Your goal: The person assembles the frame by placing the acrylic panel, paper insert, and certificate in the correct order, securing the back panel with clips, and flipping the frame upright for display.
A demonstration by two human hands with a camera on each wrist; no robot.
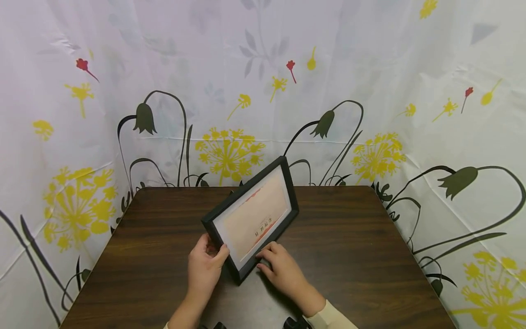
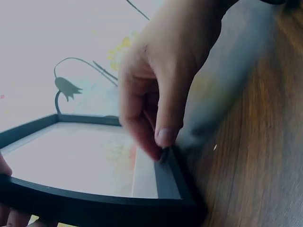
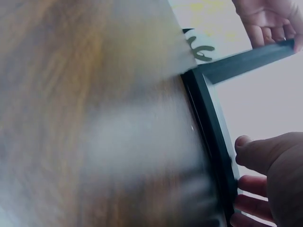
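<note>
A black picture frame (image 1: pixel 256 217) with a white mat and a pale peach print leans tilted above the brown table. My left hand (image 1: pixel 207 262) grips its left side, thumb on the front and fingers going behind. At the lower right edge is my right hand (image 1: pixel 283 269), its bent fingertips right at the black border. In the right wrist view, the right hand's thumb (image 3: pixel 255 151) is spread apart from its fingers, in front of the frame. The left wrist view shows the right hand (image 2: pixel 165 80) reaching down to the frame's border.
The frame's lower corner is close over the dark wood-grain table (image 1: pixel 349 256). Behind the table and along its sides hangs a white curtain (image 1: pixel 255 68) printed with flowers. Small black objects (image 1: pixel 293 323) show at the bottom edge near the wrists.
</note>
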